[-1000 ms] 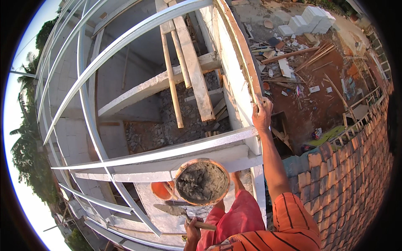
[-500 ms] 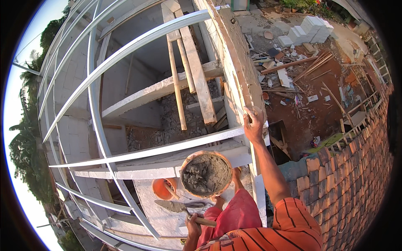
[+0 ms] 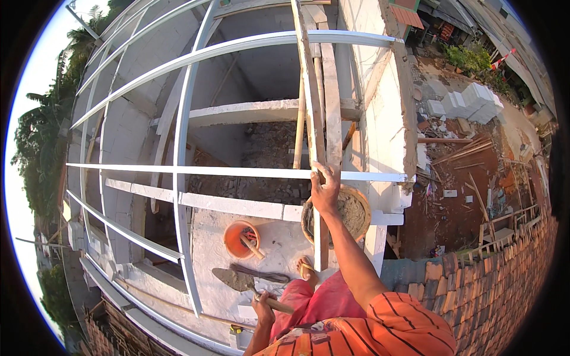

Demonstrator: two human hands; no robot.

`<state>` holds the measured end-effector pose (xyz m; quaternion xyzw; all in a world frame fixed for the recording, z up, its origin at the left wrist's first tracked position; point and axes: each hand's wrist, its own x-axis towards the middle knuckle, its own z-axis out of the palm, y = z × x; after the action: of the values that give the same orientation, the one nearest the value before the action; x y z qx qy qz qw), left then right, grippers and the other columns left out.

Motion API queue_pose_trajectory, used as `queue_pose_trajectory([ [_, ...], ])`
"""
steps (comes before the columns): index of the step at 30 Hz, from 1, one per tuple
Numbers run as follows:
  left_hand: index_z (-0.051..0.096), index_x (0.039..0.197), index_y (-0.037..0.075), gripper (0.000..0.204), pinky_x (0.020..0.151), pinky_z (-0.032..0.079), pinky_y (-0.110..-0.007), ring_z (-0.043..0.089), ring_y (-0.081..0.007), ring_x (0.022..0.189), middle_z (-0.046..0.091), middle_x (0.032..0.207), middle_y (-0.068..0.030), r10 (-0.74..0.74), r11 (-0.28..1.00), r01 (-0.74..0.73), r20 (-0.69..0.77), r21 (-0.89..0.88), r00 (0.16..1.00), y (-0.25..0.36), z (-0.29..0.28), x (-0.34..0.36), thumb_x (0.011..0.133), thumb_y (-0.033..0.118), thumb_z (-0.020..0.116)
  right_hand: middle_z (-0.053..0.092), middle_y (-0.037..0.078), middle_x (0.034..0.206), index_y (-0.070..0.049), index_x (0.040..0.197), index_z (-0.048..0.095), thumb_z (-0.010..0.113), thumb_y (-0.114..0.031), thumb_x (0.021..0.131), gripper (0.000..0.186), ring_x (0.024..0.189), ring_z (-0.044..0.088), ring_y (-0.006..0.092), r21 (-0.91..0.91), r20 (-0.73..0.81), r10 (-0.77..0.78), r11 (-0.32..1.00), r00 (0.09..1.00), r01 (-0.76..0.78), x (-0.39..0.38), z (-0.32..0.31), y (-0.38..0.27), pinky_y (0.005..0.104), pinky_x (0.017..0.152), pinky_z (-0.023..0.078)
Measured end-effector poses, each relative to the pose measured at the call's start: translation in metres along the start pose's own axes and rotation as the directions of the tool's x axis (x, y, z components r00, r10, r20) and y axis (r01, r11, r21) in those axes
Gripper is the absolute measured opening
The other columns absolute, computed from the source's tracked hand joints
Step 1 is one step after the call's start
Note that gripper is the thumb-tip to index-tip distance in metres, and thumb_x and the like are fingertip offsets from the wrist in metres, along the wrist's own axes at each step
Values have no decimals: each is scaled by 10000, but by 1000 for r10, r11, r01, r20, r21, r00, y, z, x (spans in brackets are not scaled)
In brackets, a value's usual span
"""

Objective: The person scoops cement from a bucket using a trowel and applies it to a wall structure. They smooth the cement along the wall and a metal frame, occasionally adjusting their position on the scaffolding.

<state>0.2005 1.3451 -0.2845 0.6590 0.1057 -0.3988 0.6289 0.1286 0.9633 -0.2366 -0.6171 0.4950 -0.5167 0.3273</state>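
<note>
Pinching one long wooden board [image 3: 313,118] in the right grip [image 3: 325,188], fingers bent over its edge. Holding that single board lengthwise ahead, far end out over the walled hollow, near end just in front of the knees. Crossing it, just beside the right grip: one silver metal bar [image 3: 237,171]; cannot tell whether touching. Below the board's near part: one round tub [image 3: 369,213] of grey mortar, partly hidden.

Clasping one trowel [image 3: 238,282] by its wooden handle in the left grip [image 3: 263,307], fingers wrapped around, grey smears on the one pointed blade. Near the trowel, on the pale slab [image 3: 205,261]: one orange bucket [image 3: 230,239], with one wooden-handled tool [image 3: 254,247] leaning out over the rim; also one dark, flat item [image 3: 267,274], too unclear to name. Beside this, one sandalled foot [image 3: 306,270].

Farther ahead, alongside the board: one other plank [image 3: 333,107] and two round poles [image 3: 298,130]. Out to the right, well apart: one stack of white blocks [image 3: 475,104], several loose lengths of brown timber [image 3: 463,151], and one slope of clay tiles [image 3: 469,291], too many to count.
</note>
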Motion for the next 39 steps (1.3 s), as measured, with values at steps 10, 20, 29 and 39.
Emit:
queue_pose_trajectory([
  [10,464,860,52,149,610,494,-321,566,-199,632,531,707,-69,-12,981,-40,-260,-192,965,-8,-89,-29,797,80,596,515,122,957,-117,967,659,620,-17,764,229,968,451,284,-69,84,-34,997,996,40,-72,127,3,384,865,364],
  [20,476,840,69,107,650,493,-333,563,-193,652,529,712,-60,-257,937,124,-405,-325,877,-58,-128,-68,824,109,574,401,173,1042,-189,1052,582,642,-40,727,363,1021,416,321,-406,235,74,914,969,28,-118,209,98,399,865,381],
  [29,435,878,79,181,659,463,-313,523,-168,700,491,766,-43,-308,933,205,-360,-296,881,-67,-126,-61,821,152,591,403,112,1082,-220,1095,554,714,-168,704,426,1024,449,293,-469,327,24,872,945,141,-115,220,107,404,811,431],
  [39,444,954,64,201,656,488,-320,538,-185,700,514,783,-65,-176,977,143,-220,-157,959,-41,-104,-29,856,178,578,444,157,1088,-132,1207,478,666,-209,772,480,1030,469,329,-228,484,-112,941,868,249,-135,168,49,401,888,404],
])
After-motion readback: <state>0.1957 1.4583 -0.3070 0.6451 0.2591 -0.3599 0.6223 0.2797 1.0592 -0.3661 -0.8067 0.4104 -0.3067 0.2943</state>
